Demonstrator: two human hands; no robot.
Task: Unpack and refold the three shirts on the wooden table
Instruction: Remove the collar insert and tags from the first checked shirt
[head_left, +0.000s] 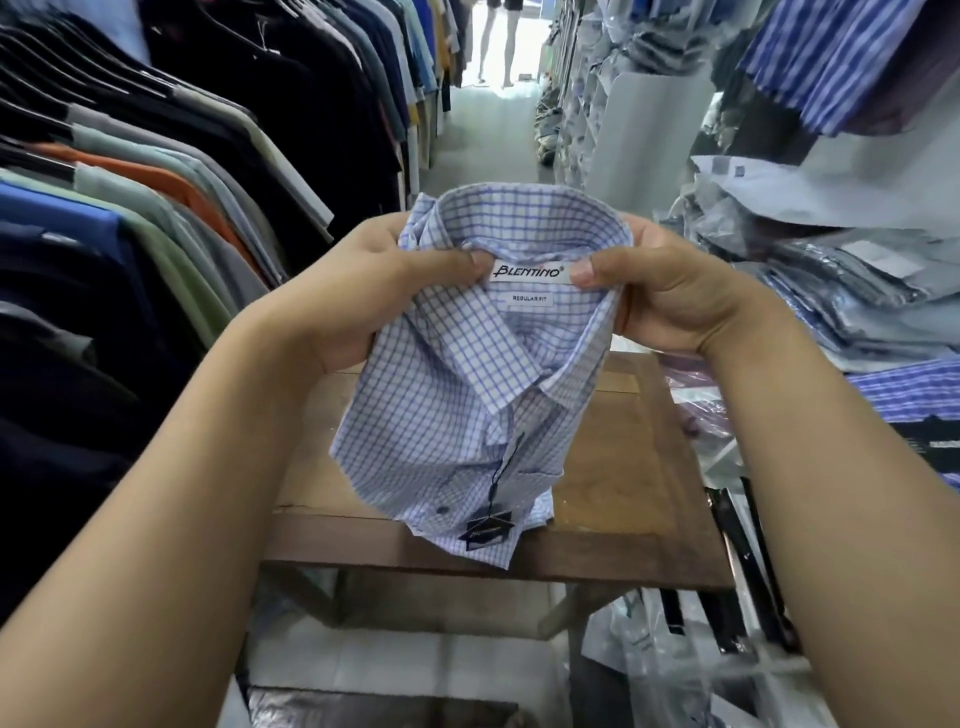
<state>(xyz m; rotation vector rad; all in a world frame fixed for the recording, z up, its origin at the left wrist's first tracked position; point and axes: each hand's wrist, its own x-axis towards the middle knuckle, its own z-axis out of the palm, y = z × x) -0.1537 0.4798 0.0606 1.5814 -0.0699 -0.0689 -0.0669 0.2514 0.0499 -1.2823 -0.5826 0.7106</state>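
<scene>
Below, wooden table (623, 499), clothing racks (156, 208) beside

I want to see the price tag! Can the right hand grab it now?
Probably not yet. The right hand is busy pinching the shirt collar. The tag dangles uncovered at the bottom, so nothing blocks it once that hand lets go.
</scene>
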